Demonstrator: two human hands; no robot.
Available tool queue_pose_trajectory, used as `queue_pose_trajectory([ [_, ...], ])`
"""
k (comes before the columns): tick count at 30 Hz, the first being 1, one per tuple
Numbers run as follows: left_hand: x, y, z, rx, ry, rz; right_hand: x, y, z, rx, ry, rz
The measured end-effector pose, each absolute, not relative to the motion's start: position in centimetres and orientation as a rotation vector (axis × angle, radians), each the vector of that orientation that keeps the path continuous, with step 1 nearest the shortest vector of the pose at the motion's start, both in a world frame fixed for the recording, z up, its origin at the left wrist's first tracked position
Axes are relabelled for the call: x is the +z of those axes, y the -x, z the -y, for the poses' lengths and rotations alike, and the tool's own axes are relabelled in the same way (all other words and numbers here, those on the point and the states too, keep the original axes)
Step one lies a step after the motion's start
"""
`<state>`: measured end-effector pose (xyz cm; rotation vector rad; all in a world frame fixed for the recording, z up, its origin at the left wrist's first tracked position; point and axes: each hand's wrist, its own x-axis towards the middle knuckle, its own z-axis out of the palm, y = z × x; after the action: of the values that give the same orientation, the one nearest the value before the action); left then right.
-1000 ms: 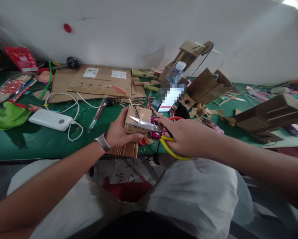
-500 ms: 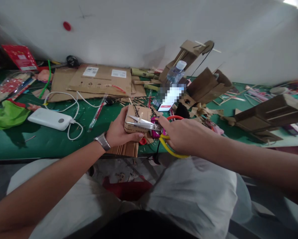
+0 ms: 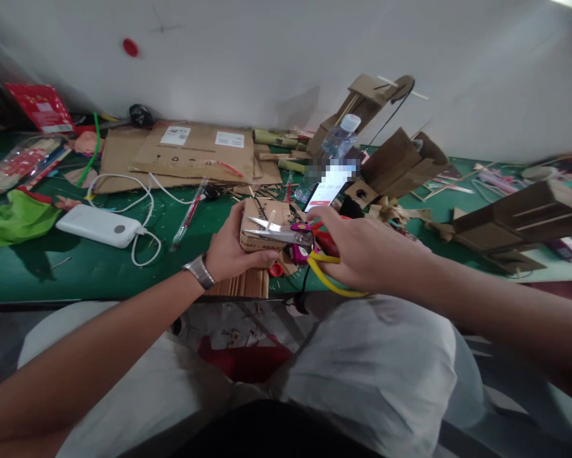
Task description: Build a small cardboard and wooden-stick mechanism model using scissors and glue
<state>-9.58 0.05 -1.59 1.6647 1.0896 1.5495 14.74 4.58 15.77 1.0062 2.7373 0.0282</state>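
Note:
My left hand (image 3: 231, 251), a watch on its wrist, is wrapped around a small brown cardboard box (image 3: 261, 222) held just above the green table's near edge. A thin wooden stick (image 3: 271, 221) pokes out of the box's top. My right hand (image 3: 362, 254) grips scissors (image 3: 290, 236) with yellow and red handles. Their steel blades are parted and lie across the box top at the stick.
On the green table (image 3: 76, 267) lie a white power bank (image 3: 99, 226) with a cable, flat cardboard sheets (image 3: 195, 152), a lit phone (image 3: 331, 184), a water bottle (image 3: 336, 137), cardboard constructions (image 3: 400, 159) and scraps. A green cloth (image 3: 16, 219) lies at the left.
Both hands and the box have risen slightly and shifted a little right. The scissor blades stay at the stick.

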Motion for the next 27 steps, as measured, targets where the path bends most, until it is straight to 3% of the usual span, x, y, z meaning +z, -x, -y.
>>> queue_pose_trajectory([
  [14,-0.7,9.2,0.0,1.565,-1.692,-1.118,15.4,-15.2,-4.1,0.272,-0.998,-2.771],
  [20,-0.9,9.3,0.1,1.557,-1.707,-1.135,16.0,-15.9,-4.7,0.114,-1.177,-2.747],
  [27,-0.7,9.2,-0.1,1.564,-1.722,-1.1,16.9,-16.9,-5.2,-0.046,-0.902,-2.835],
])
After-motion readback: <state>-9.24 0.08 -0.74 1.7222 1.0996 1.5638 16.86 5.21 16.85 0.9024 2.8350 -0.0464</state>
